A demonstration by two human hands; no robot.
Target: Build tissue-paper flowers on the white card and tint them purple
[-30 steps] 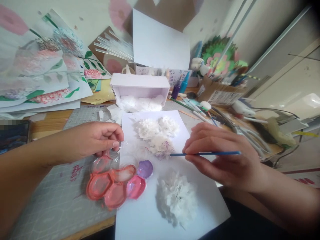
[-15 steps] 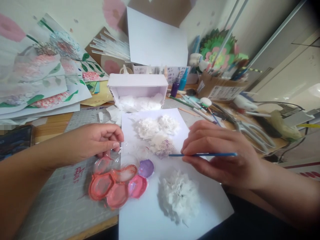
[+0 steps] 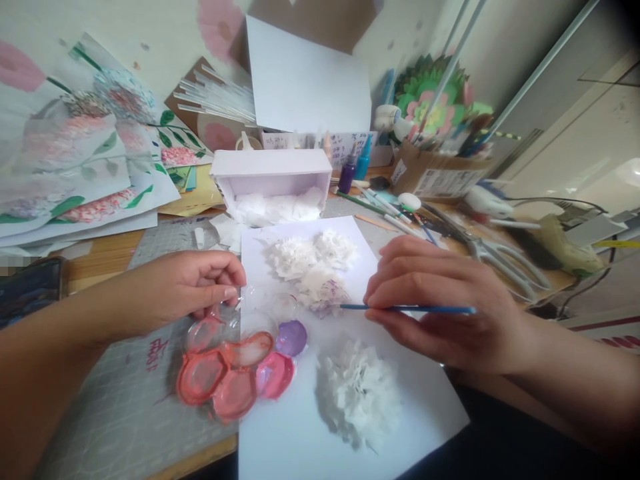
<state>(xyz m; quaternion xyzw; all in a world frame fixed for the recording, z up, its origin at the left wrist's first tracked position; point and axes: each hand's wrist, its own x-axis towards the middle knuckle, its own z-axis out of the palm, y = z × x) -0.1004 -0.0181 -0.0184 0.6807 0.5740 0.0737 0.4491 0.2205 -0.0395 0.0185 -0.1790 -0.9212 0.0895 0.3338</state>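
Observation:
My right hand (image 3: pixel 440 307) is closed around a thin blue paintbrush (image 3: pixel 430 309). The brush tip meets the purple-speckled edge of a white ruffled paper flower (image 3: pixel 320 288). Two plain white flowers, one at the left (image 3: pixel 293 257) and one at the right (image 3: pixel 336 248), sit just behind it on a white sheet (image 3: pixel 280 433). A larger white flower (image 3: pixel 359 393) lies nearer me. My left hand (image 3: pixel 213 283) pinches the far rim of a clear plastic paint palette (image 3: pixel 235 393), whose wells hold coral, pink and purple paint. The palette overlaps the sheet's left side.
A white open box (image 3: pixel 273 163) with white tissue stands behind the sheet. Purple (image 3: pixel 347 175) and blue (image 3: pixel 364 160) bottles are beside it. Scissors (image 3: pixel 510 263) and a carton of brushes (image 3: pixel 435 170) lie to the right. Flower pictures (image 3: pixel 75 153) and a phone (image 3: pixel 33 287) are at left.
The view has shifted slightly. Both hands hold nearly the same positions, with the brush tip still at the speckled flower.

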